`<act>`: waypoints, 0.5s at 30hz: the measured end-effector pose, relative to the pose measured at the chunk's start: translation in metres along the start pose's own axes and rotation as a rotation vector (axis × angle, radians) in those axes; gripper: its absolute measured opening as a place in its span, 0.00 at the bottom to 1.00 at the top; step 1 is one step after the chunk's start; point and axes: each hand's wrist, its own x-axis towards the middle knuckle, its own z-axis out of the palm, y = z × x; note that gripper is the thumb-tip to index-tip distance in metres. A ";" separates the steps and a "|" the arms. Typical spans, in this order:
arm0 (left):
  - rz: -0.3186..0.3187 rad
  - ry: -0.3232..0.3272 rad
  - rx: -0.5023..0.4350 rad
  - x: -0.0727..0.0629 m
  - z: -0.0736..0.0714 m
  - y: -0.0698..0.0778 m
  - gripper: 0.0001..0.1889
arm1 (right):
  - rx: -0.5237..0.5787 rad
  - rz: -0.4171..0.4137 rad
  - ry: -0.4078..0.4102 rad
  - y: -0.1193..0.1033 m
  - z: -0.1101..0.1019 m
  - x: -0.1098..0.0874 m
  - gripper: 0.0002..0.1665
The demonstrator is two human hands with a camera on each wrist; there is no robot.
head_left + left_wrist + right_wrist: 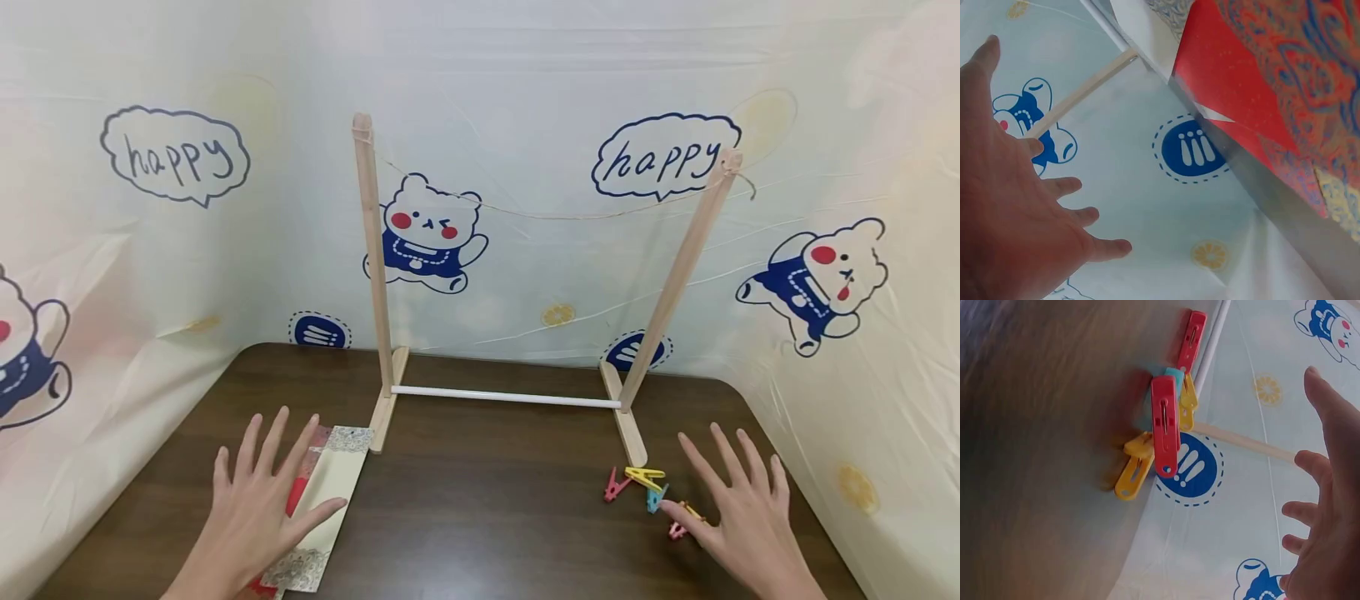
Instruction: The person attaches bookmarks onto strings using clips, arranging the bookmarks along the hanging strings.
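Note:
My left hand (258, 500) hovers with fingers spread over a small stack of long paper cards at the table's left. The top card (330, 492) is cream with grey patterned ends; a red patterned card (297, 493) shows from under it. In the left wrist view the hand (1029, 187) holds nothing. On the right, my right hand (750, 517) is spread too, its thumb overlapping several plastic clothespins. They include a pink clothespin (616, 484), a yellow clothespin (645, 477) and a blue clothespin (656, 498). The right wrist view shows that palm (1329, 519) bare.
A wooden frame stands at the back, with a left post (372, 250), a right post (682, 279) and a white crossbar (506, 396). A thin string (558, 217) sags between the post tops. Printed cloth (525, 83) hangs behind the brown table (480, 500).

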 end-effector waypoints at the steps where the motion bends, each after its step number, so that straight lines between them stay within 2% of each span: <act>1: 0.002 0.002 0.000 0.000 0.000 0.000 0.59 | 0.000 -0.003 -0.001 0.001 -0.001 0.000 0.57; 9: 0.024 -0.001 0.020 0.011 -0.010 0.005 0.57 | 0.017 -0.029 -0.013 -0.002 -0.005 0.010 0.54; 15: 0.025 -0.085 0.045 0.022 -0.017 0.010 0.56 | 0.104 -0.036 -0.116 -0.012 -0.010 0.029 0.42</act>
